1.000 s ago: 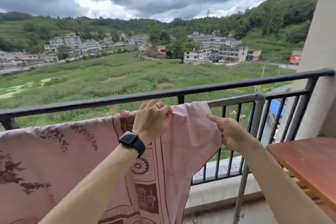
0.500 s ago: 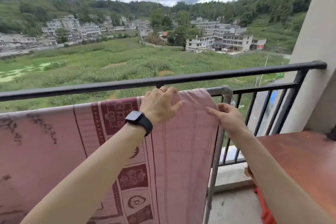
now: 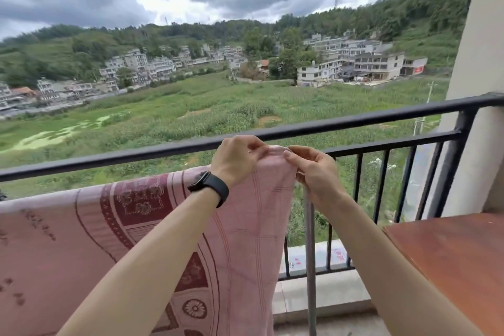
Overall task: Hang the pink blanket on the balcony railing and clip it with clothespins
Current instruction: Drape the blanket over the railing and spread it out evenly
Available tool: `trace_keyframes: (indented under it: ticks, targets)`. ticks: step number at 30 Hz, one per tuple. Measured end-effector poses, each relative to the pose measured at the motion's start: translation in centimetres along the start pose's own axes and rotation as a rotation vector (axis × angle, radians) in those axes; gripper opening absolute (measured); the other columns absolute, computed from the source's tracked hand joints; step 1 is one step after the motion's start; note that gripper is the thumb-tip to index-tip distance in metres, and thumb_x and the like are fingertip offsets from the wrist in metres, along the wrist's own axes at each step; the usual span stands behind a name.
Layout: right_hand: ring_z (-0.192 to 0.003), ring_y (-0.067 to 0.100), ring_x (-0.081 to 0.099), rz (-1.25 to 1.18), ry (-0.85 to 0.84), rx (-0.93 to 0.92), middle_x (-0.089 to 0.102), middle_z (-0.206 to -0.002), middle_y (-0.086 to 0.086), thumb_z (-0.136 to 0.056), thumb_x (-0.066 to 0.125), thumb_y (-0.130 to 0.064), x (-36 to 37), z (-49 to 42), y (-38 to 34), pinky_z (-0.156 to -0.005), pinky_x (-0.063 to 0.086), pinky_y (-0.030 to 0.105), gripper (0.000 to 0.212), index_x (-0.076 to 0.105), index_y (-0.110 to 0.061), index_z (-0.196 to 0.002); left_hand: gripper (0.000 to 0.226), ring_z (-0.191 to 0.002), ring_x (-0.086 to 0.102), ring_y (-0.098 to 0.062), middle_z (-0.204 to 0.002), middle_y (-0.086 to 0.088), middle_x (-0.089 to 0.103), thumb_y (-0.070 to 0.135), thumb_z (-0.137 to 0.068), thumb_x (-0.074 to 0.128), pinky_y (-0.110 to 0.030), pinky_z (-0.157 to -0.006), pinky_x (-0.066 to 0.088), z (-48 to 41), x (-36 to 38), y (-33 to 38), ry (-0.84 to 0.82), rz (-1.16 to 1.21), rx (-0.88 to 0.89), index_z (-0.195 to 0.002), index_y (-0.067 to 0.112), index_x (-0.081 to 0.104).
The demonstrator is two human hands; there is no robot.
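Out on the balcony, head camera, and both hands meet near twelve o'clock, right at the top of the cloth. The pink blanket point(image 3: 95, 240) is draped over a bar hidden beneath its fold, just inside and a little below the black railing point(image 3: 354, 123). It spreads from the centre down toward eight o'clock, hanging flat with its dark red pattern facing us. The left hand point(image 3: 237, 161), watch point(image 3: 208, 188) on the wrist, has its fingers curled over, pinching the top fold. The right hand point(image 3: 319, 177), just beside it at one o'clock, nips the blanket's right-hand corner between thumb and fingertips. Below that right hand a grey pole point(image 3: 310, 254) drops straight toward six o'clock, and a wooden table point(image 3: 450, 267) sits off at four o'clock. No clothespins anywhere in shot, and whether one is tucked inside a palm, cannot tell. I read this as the hanging step, nearly finished: the corner being squared and tugged snug at the end of the bar. The next call is the clipping. One hand must pin that corner in place while the other fetches a peg and bites it over both cloth and bar. Dark clouds overhead, so a loose corner could well lift.
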State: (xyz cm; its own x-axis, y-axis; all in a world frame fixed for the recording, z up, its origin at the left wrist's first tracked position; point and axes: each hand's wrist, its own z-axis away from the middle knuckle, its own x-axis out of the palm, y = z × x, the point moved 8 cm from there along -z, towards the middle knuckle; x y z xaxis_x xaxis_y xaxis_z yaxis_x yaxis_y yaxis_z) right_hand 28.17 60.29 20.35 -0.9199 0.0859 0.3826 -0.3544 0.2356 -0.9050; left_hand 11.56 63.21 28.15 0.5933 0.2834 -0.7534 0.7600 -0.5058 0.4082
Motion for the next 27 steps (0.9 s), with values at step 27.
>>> trace_keyframes:
  ticks: [27]
  targets:
    - [-0.088, 0.016, 0.064, 0.243, 0.286, -0.007, 0.069, -0.099, 0.002, -0.087, 0.075, -0.025, -5.7, -0.6, -0.5, -0.068, 0.048, 0.029, 0.014, 0.065, -0.019, -0.095, 0.034, -0.097, 0.065, -0.017, -0.106, 0.006, 0.071, 0.054, -0.096, 0.044, -0.039, -0.083, 0.054, -0.6, 3.4, 2.4, -0.158, -0.051, -0.044, -0.107, 0.031, 0.067]
